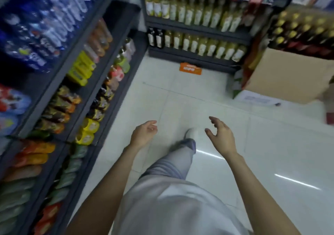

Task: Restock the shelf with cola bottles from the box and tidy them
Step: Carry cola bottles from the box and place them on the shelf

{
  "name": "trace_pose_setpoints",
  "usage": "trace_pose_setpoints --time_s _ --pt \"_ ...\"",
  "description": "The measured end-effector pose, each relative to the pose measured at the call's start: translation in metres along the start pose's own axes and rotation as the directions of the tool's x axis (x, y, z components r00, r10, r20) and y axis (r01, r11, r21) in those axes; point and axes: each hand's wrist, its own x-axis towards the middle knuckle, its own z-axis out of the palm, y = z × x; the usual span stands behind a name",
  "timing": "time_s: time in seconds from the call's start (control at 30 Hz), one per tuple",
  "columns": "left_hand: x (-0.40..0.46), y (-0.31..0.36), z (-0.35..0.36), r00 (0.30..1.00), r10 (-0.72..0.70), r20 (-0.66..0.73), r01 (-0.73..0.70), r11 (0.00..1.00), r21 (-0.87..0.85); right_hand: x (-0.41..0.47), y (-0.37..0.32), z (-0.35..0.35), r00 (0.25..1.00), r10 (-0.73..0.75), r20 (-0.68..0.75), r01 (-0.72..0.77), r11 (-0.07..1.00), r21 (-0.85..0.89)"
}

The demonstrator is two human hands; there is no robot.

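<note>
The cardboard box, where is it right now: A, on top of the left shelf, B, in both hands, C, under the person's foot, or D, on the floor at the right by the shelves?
D: the cardboard box sits on the floor at the right, while the left hand and right hand hold nothing.

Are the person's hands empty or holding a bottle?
Empty. The left hand and right hand hang over the floor, fingers loosely curled around nothing.

I see green-labelled bottles (195, 45) on dark shelving far ahead of the hands, an orange floor sign (190, 69) below them, yellow packs (80, 68) up left, white tiled floor (271, 144) beneath.
</note>
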Motion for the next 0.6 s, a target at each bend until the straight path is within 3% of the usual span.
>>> trace_pose_setpoints --time_s 0.1,0.33,0.47,0.6 --pt "0.068 0.046 0.047 0.977 -0.079 0.198 0.052 0.989 0.141 0.042 0.059 -0.045 0.980 0.190 0.058 -0.190 0.982 0.007" --pt "0.199 0.207 0.159 0.916 -0.152 0.370 0.048 0.960 0.277 0.146 0.163 -0.174 0.859 0.509 0.061 -0.512 0.847 0.145" --pt "0.247 0.305 0.207 0.962 -0.065 0.264 -0.026 0.944 0.328 0.212 0.206 -0.246 0.820 0.572 -0.028 -0.544 0.792 0.277" --pt "0.282 0.392 0.249 0.989 0.066 0.130 -0.107 0.935 0.337 0.286 0.254 -0.308 0.846 0.517 -0.128 -0.480 0.844 0.239"
